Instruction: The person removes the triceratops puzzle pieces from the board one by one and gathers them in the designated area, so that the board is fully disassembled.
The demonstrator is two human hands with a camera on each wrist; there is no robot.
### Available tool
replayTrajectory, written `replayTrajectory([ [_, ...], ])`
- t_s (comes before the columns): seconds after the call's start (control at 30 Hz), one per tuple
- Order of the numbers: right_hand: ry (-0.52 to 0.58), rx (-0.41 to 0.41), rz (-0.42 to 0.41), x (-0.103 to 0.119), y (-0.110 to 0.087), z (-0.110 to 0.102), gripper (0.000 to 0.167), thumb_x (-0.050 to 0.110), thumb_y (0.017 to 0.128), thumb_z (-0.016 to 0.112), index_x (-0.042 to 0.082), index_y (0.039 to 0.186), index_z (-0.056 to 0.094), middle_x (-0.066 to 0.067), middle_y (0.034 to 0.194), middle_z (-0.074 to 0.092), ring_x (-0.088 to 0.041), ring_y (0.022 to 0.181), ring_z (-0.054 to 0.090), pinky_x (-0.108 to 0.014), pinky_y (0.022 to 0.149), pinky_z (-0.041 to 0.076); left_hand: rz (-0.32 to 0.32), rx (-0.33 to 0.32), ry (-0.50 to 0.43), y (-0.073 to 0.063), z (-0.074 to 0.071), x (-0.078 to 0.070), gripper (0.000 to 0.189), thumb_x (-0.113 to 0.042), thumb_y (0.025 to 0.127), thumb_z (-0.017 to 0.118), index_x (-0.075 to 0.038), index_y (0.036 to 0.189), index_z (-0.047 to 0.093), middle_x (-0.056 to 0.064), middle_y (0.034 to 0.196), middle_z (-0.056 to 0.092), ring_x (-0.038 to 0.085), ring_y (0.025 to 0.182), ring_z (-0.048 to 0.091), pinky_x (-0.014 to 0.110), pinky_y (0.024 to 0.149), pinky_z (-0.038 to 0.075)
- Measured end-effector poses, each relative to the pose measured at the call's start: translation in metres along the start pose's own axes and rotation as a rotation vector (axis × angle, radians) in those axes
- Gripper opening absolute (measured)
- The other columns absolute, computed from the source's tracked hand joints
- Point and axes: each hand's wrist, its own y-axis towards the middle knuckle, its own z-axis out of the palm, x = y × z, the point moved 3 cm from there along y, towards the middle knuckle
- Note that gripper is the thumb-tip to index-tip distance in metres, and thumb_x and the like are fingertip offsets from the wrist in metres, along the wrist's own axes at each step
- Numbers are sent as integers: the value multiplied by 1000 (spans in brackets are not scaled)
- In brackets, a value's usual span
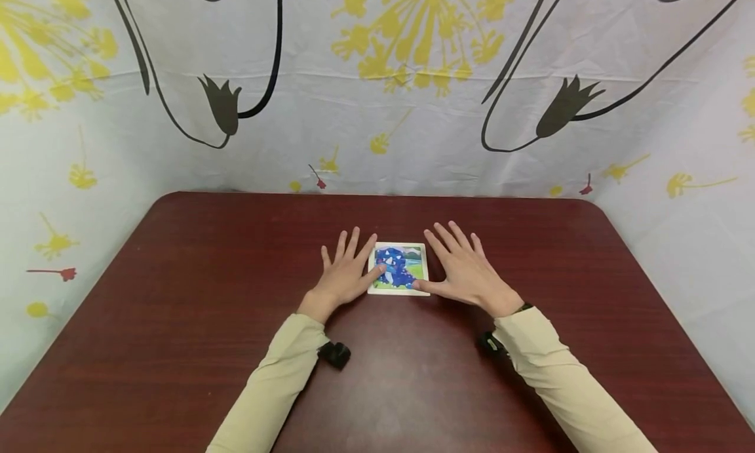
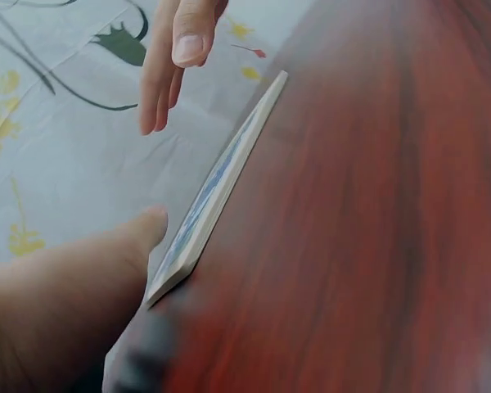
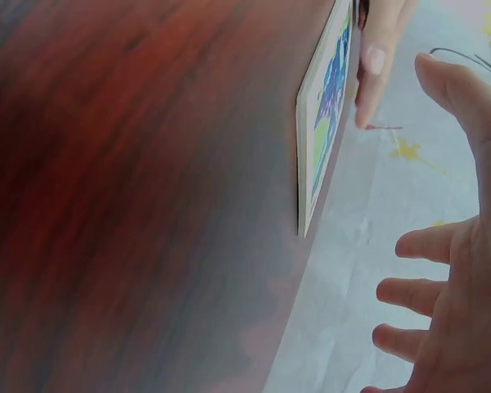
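Note:
A small square picture board (image 1: 399, 289) with a pale rim lies flat, showing a blue cartoon dinosaur against green and blue scenery. My left hand (image 1: 344, 274) is at its left side with fingers spread and the thumb overlapping the picture in the head view. On the other side my right hand (image 1: 468, 273) spreads its fingers too, its thumb over the board's lower right corner. Seen edge-on in the left wrist view, the board (image 2: 221, 192) is thin, with the right hand (image 2: 176, 65) raised above it. The right wrist view shows the right hand's fingers (image 3: 413, 295) apart from the tabletop.
The dark red wooden table (image 1: 177, 309) has rounded far corners. Behind and beside it hangs a white cloth (image 1: 389, 171) printed with yellow and grey flowers. Small black cameras (image 1: 334, 354) are worn on both wrists, next to the beige sleeves.

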Motion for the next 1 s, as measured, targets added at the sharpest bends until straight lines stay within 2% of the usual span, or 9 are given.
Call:
replayTrajectory([
  [0.23,21,7,-8,6,7,2,99,70,75,56,7,147,28,-16,151,22,-36,138,10,-63,102,11,-43,-5,35,5,6,0,68,-61,93,33,-30,150,13,9,155,-1,33,140,-8,63,102,-6],
  [0.4,33,17,-38,13,13,4,88,60,79,61,5,142,38,-18,145,33,-38,134,24,-62,101,18,-50,6,84,6,9,-1,67,-60,93,31,-30,150,14,9,155,0,33,140,-7,63,102,-6],
  [0.57,66,36,-64,21,23,5,63,43,84,65,3,131,53,-16,127,52,-33,115,47,-53,94,36,-52,15,101,6,9,-1,68,-59,94,32,-29,151,13,10,155,1,34,139,-7,63,102,-6],
  [0.67,102,54,-75,25,33,6,48,32,87,65,2,124,59,-14,115,57,-27,102,54,-46,87,44,-58,24,108,6,8,-2,68,-59,94,32,-28,151,11,9,155,0,33,139,-7,63,102,-6],
  [0.83,157,108,-82,34,54,10,30,17,90,62,1,115,64,-11,105,59,-19,85,56,-37,78,49,-63,34,110,5,7,-1,68,-60,94,32,-29,151,11,9,155,-1,33,139,-8,63,102,-6],
  [1.0,166,180,-71,41,72,15,26,12,90,60,2,114,64,-11,102,59,-19,83,55,-37,76,48,-65,35,113,5,7,-3,68,-61,93,32,-30,150,11,8,155,-1,32,140,-8,63,102,-6],
])
